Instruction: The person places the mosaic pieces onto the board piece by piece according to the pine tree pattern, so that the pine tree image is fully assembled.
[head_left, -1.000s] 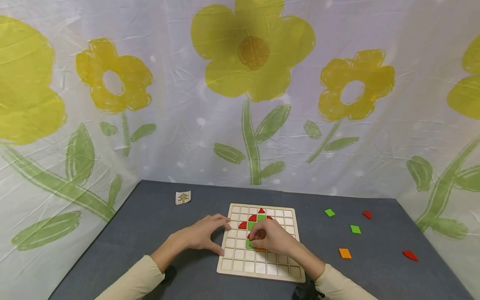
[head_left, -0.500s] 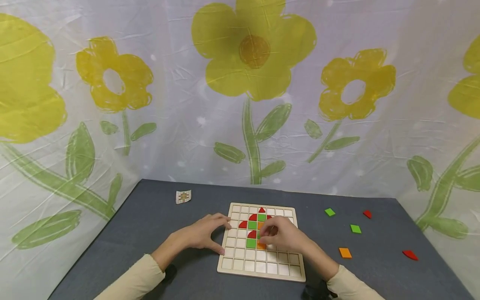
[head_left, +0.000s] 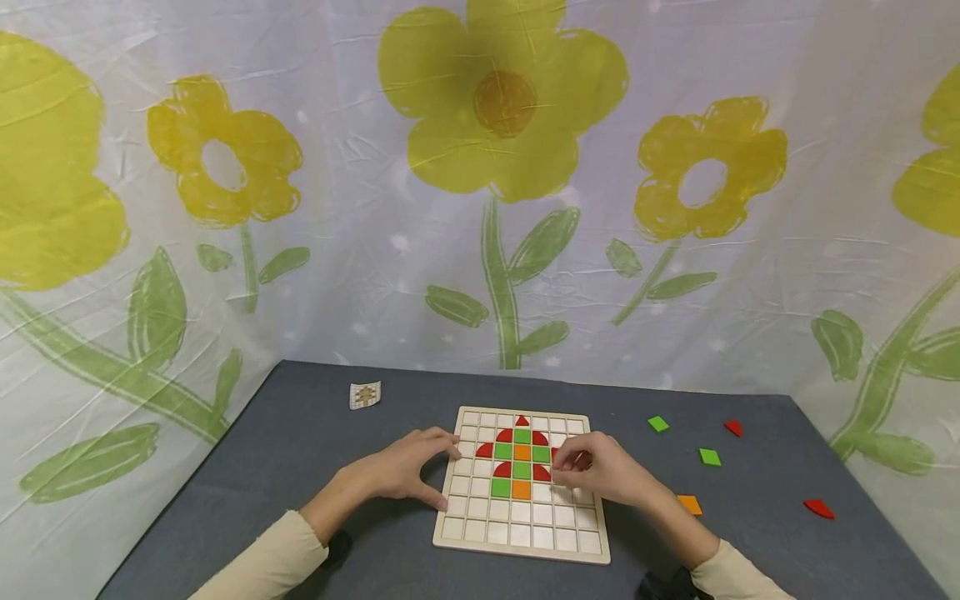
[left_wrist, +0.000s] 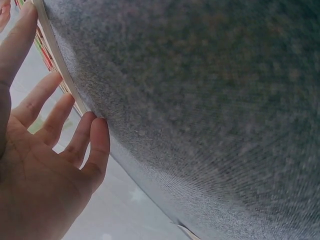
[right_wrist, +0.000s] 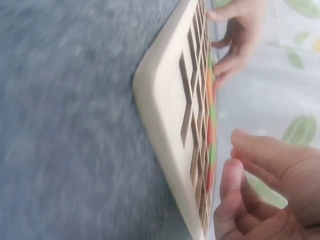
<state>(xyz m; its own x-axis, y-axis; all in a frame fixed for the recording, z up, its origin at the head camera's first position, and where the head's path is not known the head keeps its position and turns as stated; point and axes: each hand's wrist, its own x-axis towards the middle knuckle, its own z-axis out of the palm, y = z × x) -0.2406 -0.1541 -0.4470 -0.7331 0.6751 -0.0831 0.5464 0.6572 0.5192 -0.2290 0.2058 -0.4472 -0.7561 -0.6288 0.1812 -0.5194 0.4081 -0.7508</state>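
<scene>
A square wooden grid board (head_left: pixel 517 552) lies on the table with a pattern of red, green and orange tiles in its cells. An orange square tile (head_left: pixel 521 489) sits at the pattern's bottom, right of a green square tile (head_left: pixel 501 487). My left hand (head_left: pixel 408 468) touches the board's left edge with thumb and fingertips; in the left wrist view its fingers are spread along that edge. Over the board's right side is my right hand (head_left: pixel 603 468), partly covering a red tile. In the right wrist view its thumb and fingers (right_wrist: pixel 267 152) are loosely bent with nothing between them.
To the right lie two green squares, one of them a green tile (head_left: pixel 709 457), red curved pieces including a red tile (head_left: pixel 819 508), and an orange square (head_left: pixel 690 505) partly behind the right wrist. A small patterned card (head_left: pixel 365 396) lies at back left. A flowered curtain (head_left: pixel 360 275) stands behind.
My right hand has moved right, off the lower pattern, uncovering the orange square and the tiles right of the pattern's middle. The left hand has stayed at the board's edge.
</scene>
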